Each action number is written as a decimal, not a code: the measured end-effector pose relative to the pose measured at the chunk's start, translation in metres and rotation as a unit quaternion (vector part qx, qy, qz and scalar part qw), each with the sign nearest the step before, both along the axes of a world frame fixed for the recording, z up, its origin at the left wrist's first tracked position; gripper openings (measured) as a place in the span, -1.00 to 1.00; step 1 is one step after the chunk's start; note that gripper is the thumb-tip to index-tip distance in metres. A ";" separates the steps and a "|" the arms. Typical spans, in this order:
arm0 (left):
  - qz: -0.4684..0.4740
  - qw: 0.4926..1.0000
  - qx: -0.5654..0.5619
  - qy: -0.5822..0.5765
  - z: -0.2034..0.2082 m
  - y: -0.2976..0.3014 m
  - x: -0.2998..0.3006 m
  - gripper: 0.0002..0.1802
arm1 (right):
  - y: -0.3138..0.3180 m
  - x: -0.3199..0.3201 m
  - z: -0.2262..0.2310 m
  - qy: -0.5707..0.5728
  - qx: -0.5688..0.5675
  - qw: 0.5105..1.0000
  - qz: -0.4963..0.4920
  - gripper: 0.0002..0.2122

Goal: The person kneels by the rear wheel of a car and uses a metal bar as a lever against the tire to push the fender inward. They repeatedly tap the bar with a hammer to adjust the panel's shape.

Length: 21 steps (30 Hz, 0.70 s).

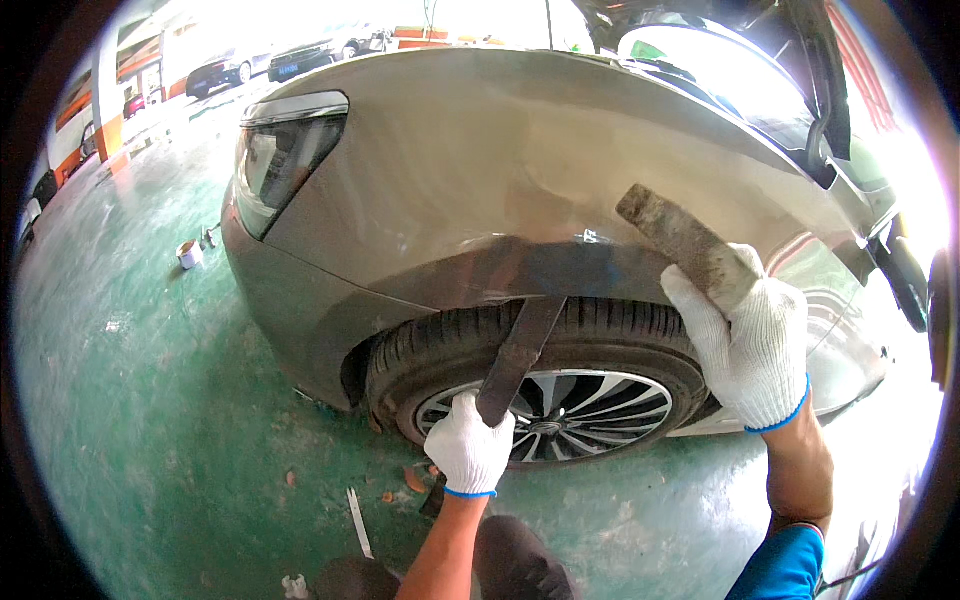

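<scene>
My left hand [470,445], in a white knit glove, is closed around the lower end of a dark flat metal bar [520,355]. The bar slants up in front of the tyre [455,340], and its upper end meets the edge of the wheel arch; whether it continues behind the edge is hidden. In my gloved right hand [752,350] is a worn, flat, bar-like tool [680,232], raised over the fender [450,180] and pointing up-left. Its grip is hidden by my fingers. The fender's lower area looks dark and reflective above the arch.
The car's headlight [285,165] is at the left, its side mirror [898,285] at the far right. A small paint can [189,254] stands on the green floor [150,400]. A white strip [360,525] and reddish scraps [414,480] lie near my legs. Parked cars [228,72] stand behind.
</scene>
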<state>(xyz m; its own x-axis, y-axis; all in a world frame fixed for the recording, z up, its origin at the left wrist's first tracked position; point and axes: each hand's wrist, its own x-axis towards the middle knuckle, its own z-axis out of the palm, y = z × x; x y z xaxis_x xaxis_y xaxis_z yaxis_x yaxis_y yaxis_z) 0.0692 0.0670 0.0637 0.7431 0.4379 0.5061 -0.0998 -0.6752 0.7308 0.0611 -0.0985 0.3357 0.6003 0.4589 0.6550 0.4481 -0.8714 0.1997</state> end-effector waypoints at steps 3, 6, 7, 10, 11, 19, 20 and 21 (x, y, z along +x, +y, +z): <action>-0.001 1.000 -0.008 -0.002 0.000 0.001 0.001 -0.68 | 0.004 0.007 0.000 0.019 -0.046 0.997 -0.057 -0.81; -0.003 1.000 0.002 0.013 0.001 0.000 -0.002 -0.68 | 0.002 0.003 -0.004 -0.014 0.005 1.000 0.008 -0.79; -0.002 1.000 0.002 0.011 0.000 0.000 -0.002 -0.68 | 0.003 0.002 -0.004 -0.008 0.003 1.000 0.006 -0.78; -0.002 1.000 -0.001 -0.001 -0.002 0.000 0.000 -0.67 | 0.008 0.007 -0.003 0.011 -0.027 0.999 -0.018 -0.77; -0.002 1.000 -0.004 -0.008 -0.003 -0.001 -0.001 -0.67 | 0.009 0.009 -0.003 0.017 -0.051 0.998 -0.038 -0.77; -0.008 1.000 -0.004 0.004 0.002 0.001 -0.001 -0.65 | 0.015 0.010 -0.003 0.003 -0.074 0.997 -0.034 -0.79; -0.009 1.000 -0.004 0.007 0.002 0.000 -0.001 -0.65 | 0.016 0.004 -0.002 0.018 -0.059 0.997 -0.041 -0.78; -0.006 1.000 -0.004 0.011 0.001 0.000 -0.002 -0.65 | 0.016 0.003 -0.003 0.009 -0.047 0.999 -0.020 -0.78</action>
<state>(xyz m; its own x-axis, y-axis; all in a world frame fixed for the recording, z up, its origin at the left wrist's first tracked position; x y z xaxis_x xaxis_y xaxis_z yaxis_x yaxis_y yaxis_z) 0.0673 0.0670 0.0649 0.7589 0.4336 0.4859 -0.0915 -0.6677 0.7388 0.0641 -0.0824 0.3329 0.6312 0.4925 0.5992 0.4169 -0.8669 0.2733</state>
